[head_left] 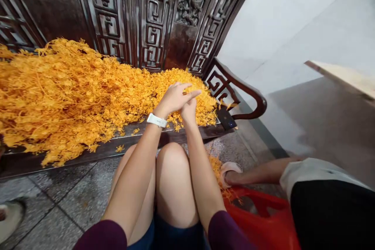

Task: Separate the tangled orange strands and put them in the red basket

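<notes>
Both hands meet over the right part of a long heap of orange-yellow, thin-petalled flower-like pieces (96, 90) on a dark wooden bench. My left hand (175, 99), with a white band (156, 120) at the wrist, lies across the other hand with its visible fingers stretched out and apart. Just below and right of it, my right hand (189, 111) is closed, its fingers curled and partly hidden behind the left one. Whether anything small is pinched there does not show. The heap spreads behind and around both hands.
The bench has a carved back (154, 23) and a curved armrest (258, 103). A black phone (226, 119) lies at the seat's right end. A red plastic stool (263, 218) and another person's leg (263, 174) are at lower right. More orange pieces (216, 166) lie on the floor.
</notes>
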Motion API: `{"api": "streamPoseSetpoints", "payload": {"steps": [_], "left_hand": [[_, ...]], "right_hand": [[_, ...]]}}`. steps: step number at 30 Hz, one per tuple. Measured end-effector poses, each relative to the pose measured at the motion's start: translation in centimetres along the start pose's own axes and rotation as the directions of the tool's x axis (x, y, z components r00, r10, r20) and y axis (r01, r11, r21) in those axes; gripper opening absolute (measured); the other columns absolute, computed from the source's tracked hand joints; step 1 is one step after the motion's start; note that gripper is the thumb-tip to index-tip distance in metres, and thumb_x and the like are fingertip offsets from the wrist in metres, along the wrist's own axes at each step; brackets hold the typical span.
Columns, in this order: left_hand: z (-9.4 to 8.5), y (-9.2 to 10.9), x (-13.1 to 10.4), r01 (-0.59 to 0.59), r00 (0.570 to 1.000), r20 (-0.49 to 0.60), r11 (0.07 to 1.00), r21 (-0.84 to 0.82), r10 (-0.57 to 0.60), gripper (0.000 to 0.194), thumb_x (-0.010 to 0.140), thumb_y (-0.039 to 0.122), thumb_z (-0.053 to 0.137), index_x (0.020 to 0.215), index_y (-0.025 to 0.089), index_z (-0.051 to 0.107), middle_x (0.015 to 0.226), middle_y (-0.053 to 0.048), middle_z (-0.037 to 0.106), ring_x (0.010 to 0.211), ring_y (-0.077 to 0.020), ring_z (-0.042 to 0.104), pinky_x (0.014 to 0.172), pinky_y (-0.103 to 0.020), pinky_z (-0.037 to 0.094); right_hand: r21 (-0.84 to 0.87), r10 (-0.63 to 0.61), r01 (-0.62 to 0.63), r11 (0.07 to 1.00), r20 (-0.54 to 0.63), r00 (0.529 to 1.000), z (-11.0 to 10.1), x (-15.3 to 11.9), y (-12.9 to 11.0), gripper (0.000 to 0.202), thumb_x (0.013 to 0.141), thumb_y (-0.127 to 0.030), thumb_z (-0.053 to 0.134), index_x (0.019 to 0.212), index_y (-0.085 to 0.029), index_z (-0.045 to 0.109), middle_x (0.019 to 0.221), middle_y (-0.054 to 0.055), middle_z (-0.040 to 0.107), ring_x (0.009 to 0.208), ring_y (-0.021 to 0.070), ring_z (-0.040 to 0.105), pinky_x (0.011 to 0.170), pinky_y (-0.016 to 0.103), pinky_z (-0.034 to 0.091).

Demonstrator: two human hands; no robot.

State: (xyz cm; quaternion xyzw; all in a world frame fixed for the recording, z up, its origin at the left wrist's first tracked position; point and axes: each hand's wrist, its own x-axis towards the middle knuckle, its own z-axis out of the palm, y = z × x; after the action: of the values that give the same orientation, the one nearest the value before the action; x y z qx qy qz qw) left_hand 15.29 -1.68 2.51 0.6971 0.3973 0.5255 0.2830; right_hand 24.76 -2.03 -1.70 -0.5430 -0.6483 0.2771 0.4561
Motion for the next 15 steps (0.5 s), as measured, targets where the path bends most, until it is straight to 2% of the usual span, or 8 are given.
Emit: {"api": "streamPoseSetpoints", "payload": {"steps": [1,2,3,4,6,9,12,15], "left_hand": [[-0.8,-1.2,0.2,0.029,0.992,0.123,0.998,-0.049,-0.023,0.047,0.086,0.052,0.081,0.122,0.022,0.079,0.122,-0.015,0.075,0.114,-0.0312,0.067,0.101,-0.048,0.05],[-1.5,-2.1,0.3,0.062,0.983,0.178,0.994,-0.091,-0.045,0.042,0.083,0.047,0.085,0.116,0.021,0.08,0.116,-0.013,0.077,0.107,-0.0285,0.069,0.096,-0.045,0.052],[-2.0,-2.8,0.4,0.087,0.981,0.185,0.987,-0.133,-0.062,0.035,0.082,0.041,0.086,0.11,0.021,0.081,0.109,-0.011,0.078,0.099,-0.0254,0.069,0.091,-0.041,0.052],[-2.4,-3.2,0.5,0.1,0.987,0.141,0.98,-0.173,-0.076,0.026,0.082,0.035,0.086,0.103,0.02,0.08,0.102,-0.009,0.078,0.092,-0.0225,0.068,0.086,-0.038,0.052],[-2.8,-3.3,0.7,0.091,0.995,-0.014,0.962,-0.259,-0.098,0.011,0.085,0.027,0.084,0.089,0.019,0.078,0.09,-0.005,0.074,0.08,-0.0177,0.064,0.078,-0.032,0.05],[-3.1,-2.9,1.1,0.103,0.958,-0.205,0.909,-0.403,-0.199,0.017,0.089,0.028,0.082,0.079,0.019,0.072,0.079,-0.003,0.068,0.073,-0.0149,0.06,0.07,-0.029,0.047],[-3.6,-2.7,1.3,0.179,0.894,-0.269,0.836,-0.519,-0.358,0.021,0.088,0.033,0.085,0.08,0.02,0.071,0.074,-0.003,0.063,0.07,-0.0151,0.059,0.064,-0.028,0.045],[-4.0,-3.2,1.2,0.207,0.848,-0.31,0.807,-0.553,-0.429,0.023,0.085,0.037,0.088,0.083,0.02,0.072,0.072,-0.001,0.059,0.067,-0.0154,0.059,0.061,-0.028,0.044]], "right_hand": [[0.042,0.002,-0.002,0.999,0.007,1.0,0.3,-0.3,0.1,0.035,0.095,-0.042,0.046,0.11,-0.017,0.065,0.1,0.012,0.068,0.101,0.0274,0.067,0.085,0.039,0.057],[0.081,-0.003,0.001,0.997,0.013,1.0,0.6,-0.5,0.0,0.033,0.092,-0.039,0.049,0.111,-0.017,0.064,0.103,0.012,0.069,0.102,0.0263,0.067,0.087,0.037,0.055],[0.108,-0.003,0.001,0.994,0.021,1.0,0.8,-0.7,-0.1,0.032,0.09,-0.039,0.054,0.113,-0.018,0.063,0.105,0.011,0.069,0.103,0.0252,0.066,0.089,0.036,0.054],[0.127,0.0,-0.002,0.992,0.018,1.0,1.0,-0.9,-0.3,0.033,0.087,-0.039,0.06,0.113,-0.019,0.062,0.105,0.009,0.068,0.102,0.0238,0.065,0.089,0.035,0.053],[0.166,0.01,-0.006,0.986,-0.027,1.0,1.3,-1.1,-0.8,0.033,0.086,-0.044,0.067,0.109,-0.022,0.058,0.1,0.006,0.063,0.091,0.0197,0.06,0.083,0.033,0.051],[0.292,-0.017,0.044,0.956,-0.096,0.995,1.6,-1.5,-1.5,0.03,0.095,-0.053,0.06,0.1,-0.024,0.055,0.085,0.001,0.05,0.074,0.015,0.049,0.071,0.03,0.045],[0.407,-0.033,0.077,0.91,-0.114,0.993,1.9,-1.9,-1.6,0.033,0.098,-0.058,0.058,0.097,-0.025,0.056,0.081,-0.001,0.046,0.069,0.0135,0.043,0.065,0.028,0.04],[0.47,0.024,-0.001,0.883,-0.043,0.999,2.5,-2.1,-0.8,0.037,0.096,-0.061,0.062,0.101,-0.025,0.058,0.081,-0.001,0.047,0.068,0.0132,0.043,0.06,0.027,0.037]]}}
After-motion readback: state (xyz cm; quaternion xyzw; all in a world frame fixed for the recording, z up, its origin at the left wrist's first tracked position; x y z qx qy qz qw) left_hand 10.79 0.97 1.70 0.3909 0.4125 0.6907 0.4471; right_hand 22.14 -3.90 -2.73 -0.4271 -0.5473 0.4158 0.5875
